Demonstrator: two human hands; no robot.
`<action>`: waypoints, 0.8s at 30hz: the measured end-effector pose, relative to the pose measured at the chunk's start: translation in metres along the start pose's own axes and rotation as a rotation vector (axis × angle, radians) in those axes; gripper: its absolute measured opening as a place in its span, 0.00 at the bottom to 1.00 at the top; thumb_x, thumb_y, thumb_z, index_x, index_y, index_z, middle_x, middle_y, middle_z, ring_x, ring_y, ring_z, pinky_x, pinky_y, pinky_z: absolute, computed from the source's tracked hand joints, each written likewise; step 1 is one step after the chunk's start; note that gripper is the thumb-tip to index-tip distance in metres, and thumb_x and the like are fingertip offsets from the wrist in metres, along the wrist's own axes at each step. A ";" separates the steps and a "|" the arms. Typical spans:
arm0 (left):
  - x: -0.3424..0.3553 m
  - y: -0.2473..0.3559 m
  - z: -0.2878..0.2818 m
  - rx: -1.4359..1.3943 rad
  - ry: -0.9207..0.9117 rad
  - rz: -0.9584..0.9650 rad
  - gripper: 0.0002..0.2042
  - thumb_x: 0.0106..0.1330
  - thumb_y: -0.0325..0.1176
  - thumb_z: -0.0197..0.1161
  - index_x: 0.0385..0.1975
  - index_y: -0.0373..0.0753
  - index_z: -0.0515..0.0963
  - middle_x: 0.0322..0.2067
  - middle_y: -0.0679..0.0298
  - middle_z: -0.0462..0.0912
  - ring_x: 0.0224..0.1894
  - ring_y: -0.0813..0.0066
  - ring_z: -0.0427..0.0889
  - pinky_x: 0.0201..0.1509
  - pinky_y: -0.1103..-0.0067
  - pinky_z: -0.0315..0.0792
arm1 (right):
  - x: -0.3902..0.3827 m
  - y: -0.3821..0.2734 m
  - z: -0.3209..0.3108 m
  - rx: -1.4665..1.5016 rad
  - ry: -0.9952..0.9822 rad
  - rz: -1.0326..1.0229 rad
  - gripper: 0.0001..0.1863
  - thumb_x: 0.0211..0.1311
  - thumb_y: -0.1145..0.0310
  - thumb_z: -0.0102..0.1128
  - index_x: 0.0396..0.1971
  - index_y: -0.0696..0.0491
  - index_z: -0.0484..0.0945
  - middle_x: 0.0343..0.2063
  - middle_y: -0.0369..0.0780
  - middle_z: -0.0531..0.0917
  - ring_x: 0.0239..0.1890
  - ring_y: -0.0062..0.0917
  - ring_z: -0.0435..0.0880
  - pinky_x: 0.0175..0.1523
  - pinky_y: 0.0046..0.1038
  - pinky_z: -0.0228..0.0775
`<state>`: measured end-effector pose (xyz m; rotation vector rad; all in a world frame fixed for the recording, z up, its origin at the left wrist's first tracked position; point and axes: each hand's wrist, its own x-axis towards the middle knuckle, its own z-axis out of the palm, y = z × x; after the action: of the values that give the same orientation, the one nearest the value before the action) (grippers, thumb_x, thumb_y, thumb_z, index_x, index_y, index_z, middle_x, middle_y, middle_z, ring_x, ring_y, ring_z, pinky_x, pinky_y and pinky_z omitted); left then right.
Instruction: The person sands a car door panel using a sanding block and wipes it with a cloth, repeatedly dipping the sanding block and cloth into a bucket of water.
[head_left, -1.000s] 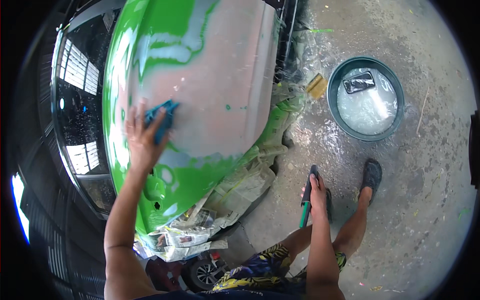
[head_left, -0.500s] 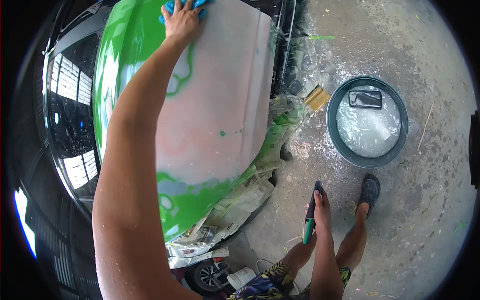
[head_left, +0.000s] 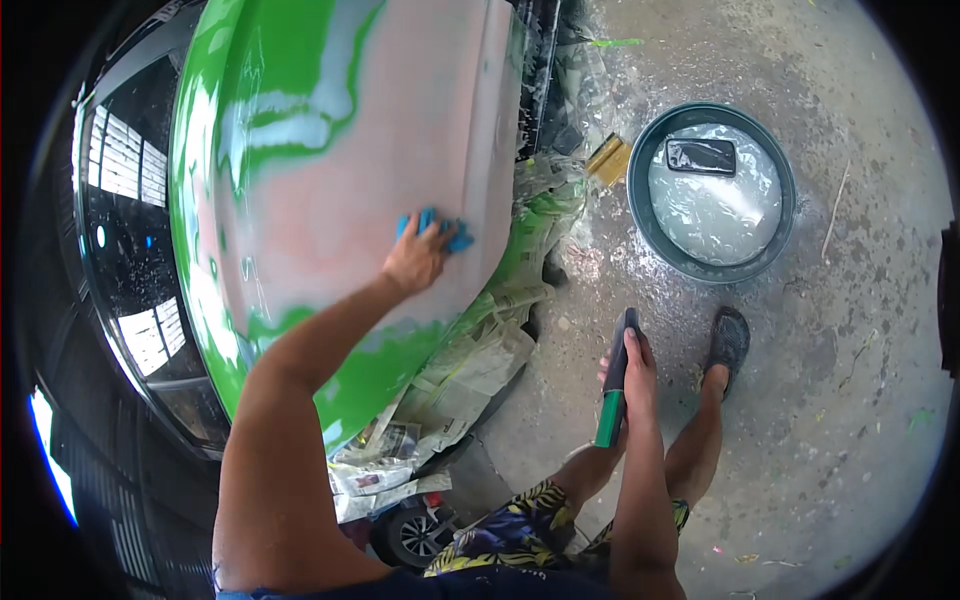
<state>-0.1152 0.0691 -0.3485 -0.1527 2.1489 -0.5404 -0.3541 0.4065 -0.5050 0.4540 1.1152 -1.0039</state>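
Observation:
A large car panel (head_left: 350, 215) lies on my left, green at its borders and sanded to patchy pale pink and grey across the middle. My left hand (head_left: 415, 262) presses a crumpled blue cloth (head_left: 461, 240) against its pale, wet-looking surface, close to the right-hand ridge. My right hand (head_left: 641, 375) is wrapped round a long black-and-green hand block (head_left: 609, 418), held upright above the floor, away from the panel. Part of the block is hidden behind the fingers.
Masking newspaper (head_left: 460, 400) hangs along the panel's lower right edge. A dark green basin (head_left: 640, 215) of cloudy water stands on the wet concrete, with a black rectangular thing (head_left: 701, 156) in it. Beside it lies a yellowish-brown piece (head_left: 607, 160). A wheel (head_left: 415, 535) shows below.
My left hand has brought the blue cloth from the panel's far end down toward me and to the right. The right hand still holds the block, now turned slightly.

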 end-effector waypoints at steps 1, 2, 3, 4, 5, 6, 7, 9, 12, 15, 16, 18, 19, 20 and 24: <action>-0.022 0.027 0.008 -0.028 -0.053 0.025 0.18 0.69 0.44 0.57 0.57 0.57 0.84 0.71 0.67 0.70 0.70 0.59 0.64 0.77 0.41 0.52 | -0.005 -0.001 0.002 0.015 0.005 0.001 0.32 0.73 0.43 0.59 0.65 0.50 0.74 0.34 0.37 0.80 0.32 0.23 0.85 0.33 0.27 0.80; -0.040 0.051 0.017 -0.056 -0.101 0.051 0.18 0.69 0.44 0.56 0.55 0.57 0.85 0.72 0.68 0.70 0.70 0.59 0.64 0.77 0.41 0.52 | -0.008 -0.002 0.002 0.031 0.014 -0.001 0.31 0.73 0.42 0.58 0.64 0.49 0.74 0.35 0.38 0.81 0.32 0.25 0.86 0.33 0.29 0.82; -0.057 0.074 0.028 -0.085 -0.111 0.087 0.16 0.69 0.45 0.56 0.52 0.57 0.86 0.70 0.70 0.71 0.69 0.60 0.65 0.77 0.42 0.51 | -0.009 -0.001 0.001 0.027 0.019 -0.008 0.31 0.73 0.42 0.58 0.64 0.49 0.74 0.35 0.38 0.81 0.32 0.25 0.86 0.33 0.29 0.82; -0.071 0.093 0.035 -0.119 -0.122 0.126 0.15 0.69 0.45 0.56 0.49 0.57 0.87 0.69 0.71 0.72 0.69 0.61 0.65 0.78 0.42 0.51 | -0.011 0.000 -0.002 0.050 0.001 -0.017 0.30 0.73 0.44 0.57 0.64 0.50 0.74 0.37 0.39 0.81 0.34 0.26 0.86 0.36 0.30 0.83; -0.080 0.103 0.033 -0.123 -0.114 0.127 0.15 0.69 0.45 0.56 0.49 0.57 0.87 0.69 0.71 0.72 0.69 0.61 0.65 0.78 0.42 0.51 | -0.014 0.000 -0.004 0.076 -0.019 -0.027 0.29 0.74 0.46 0.56 0.64 0.51 0.74 0.39 0.40 0.82 0.36 0.27 0.87 0.38 0.31 0.84; -0.085 0.111 0.032 -0.158 -0.239 0.228 0.15 0.69 0.46 0.57 0.49 0.55 0.88 0.65 0.70 0.76 0.67 0.62 0.67 0.77 0.43 0.51 | -0.017 -0.002 -0.007 0.072 -0.010 -0.033 0.29 0.74 0.46 0.56 0.64 0.51 0.74 0.39 0.40 0.82 0.36 0.27 0.87 0.38 0.31 0.84; -0.085 0.117 0.031 -0.193 -0.361 0.330 0.15 0.69 0.47 0.58 0.48 0.54 0.88 0.60 0.69 0.79 0.66 0.63 0.68 0.76 0.44 0.52 | -0.020 -0.005 -0.011 0.135 -0.048 -0.054 0.28 0.74 0.49 0.55 0.64 0.52 0.73 0.41 0.41 0.82 0.38 0.27 0.87 0.40 0.32 0.85; -0.068 0.118 0.013 -0.317 -0.373 0.255 0.15 0.67 0.46 0.60 0.48 0.54 0.88 0.57 0.69 0.80 0.65 0.63 0.70 0.74 0.44 0.54 | -0.026 -0.014 -0.021 0.243 -0.097 -0.082 0.28 0.73 0.55 0.53 0.66 0.53 0.69 0.43 0.42 0.82 0.41 0.28 0.86 0.43 0.33 0.84; -0.021 0.109 -0.038 -0.660 -0.200 0.028 0.15 0.65 0.44 0.63 0.48 0.53 0.87 0.54 0.69 0.82 0.62 0.61 0.72 0.70 0.45 0.58 | -0.035 -0.031 -0.015 0.377 -0.152 -0.137 0.29 0.74 0.62 0.55 0.71 0.52 0.65 0.43 0.42 0.81 0.42 0.28 0.85 0.44 0.36 0.83; 0.064 0.117 -0.110 -1.157 0.231 -0.192 0.13 0.63 0.36 0.65 0.47 0.49 0.87 0.48 0.60 0.84 0.57 0.52 0.78 0.62 0.56 0.70 | -0.016 -0.054 -0.047 0.166 0.010 -0.365 0.33 0.76 0.61 0.60 0.75 0.52 0.62 0.43 0.36 0.82 0.46 0.24 0.83 0.50 0.31 0.80; 0.091 0.115 -0.123 -1.327 0.340 -0.214 0.13 0.64 0.34 0.64 0.47 0.48 0.87 0.47 0.57 0.85 0.55 0.50 0.79 0.59 0.60 0.74 | -0.014 -0.071 -0.048 0.145 0.014 -0.376 0.33 0.76 0.61 0.60 0.75 0.52 0.62 0.43 0.36 0.82 0.46 0.24 0.83 0.50 0.31 0.80; 0.138 0.119 -0.147 -1.598 0.488 -0.214 0.13 0.65 0.30 0.64 0.48 0.44 0.86 0.44 0.55 0.85 0.52 0.56 0.81 0.59 0.66 0.75 | -0.009 -0.114 -0.033 -0.169 0.048 -0.595 0.31 0.76 0.62 0.61 0.75 0.52 0.64 0.40 0.33 0.80 0.40 0.17 0.79 0.46 0.23 0.73; 0.164 0.120 -0.153 -1.704 0.401 -0.192 0.13 0.67 0.32 0.63 0.49 0.45 0.86 0.49 0.54 0.84 0.57 0.55 0.80 0.63 0.65 0.73 | -0.014 -0.142 -0.018 -0.236 0.083 -0.620 0.31 0.75 0.63 0.63 0.73 0.53 0.67 0.38 0.31 0.79 0.37 0.13 0.74 0.43 0.19 0.67; 0.188 0.123 -0.163 -1.809 0.323 -0.169 0.13 0.69 0.34 0.61 0.50 0.46 0.86 0.54 0.53 0.84 0.61 0.53 0.79 0.67 0.65 0.71 | 0.000 -0.164 -0.021 -0.326 0.095 -0.668 0.31 0.74 0.63 0.64 0.73 0.53 0.67 0.38 0.32 0.79 0.36 0.13 0.75 0.42 0.19 0.68; 0.270 0.161 -0.181 -1.736 0.480 -0.597 0.31 0.71 0.63 0.55 0.61 0.45 0.81 0.70 0.49 0.72 0.71 0.43 0.69 0.78 0.66 0.59 | 0.047 -0.239 -0.009 -0.674 0.126 -0.765 0.30 0.71 0.60 0.68 0.69 0.53 0.71 0.36 0.35 0.80 0.35 0.18 0.80 0.40 0.21 0.72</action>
<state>-0.4072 0.1910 -0.5260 -1.7294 2.3653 1.2454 -0.5565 0.2713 -0.5113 -0.5029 1.7042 -1.1642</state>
